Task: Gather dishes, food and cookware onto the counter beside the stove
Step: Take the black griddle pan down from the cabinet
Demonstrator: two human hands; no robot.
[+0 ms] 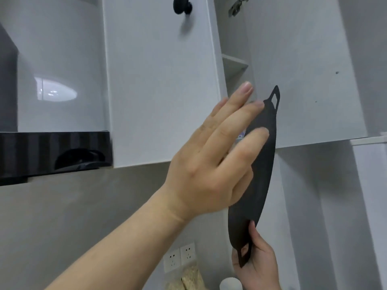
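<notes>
The flat black pan with two loop handles (261,164) stands on edge in the air, just in front of the open white wall cabinet (234,65); your left hand (209,170) lies flat on it with straight fingers, and your right hand (259,260) grips its bottom handle. Lower it slowly with both hands, clear of the cabinet. Your left thumb and the pan's inside are hidden.

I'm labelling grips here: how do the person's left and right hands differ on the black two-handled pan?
The left hand lies flat, fingers straight, against the side of the black two-handled pan. The right hand curls round its lower loop handle. The left hand sits high on the pan, the right hand at its bottom end. Both touch the pan, which stands on edge.
</notes>
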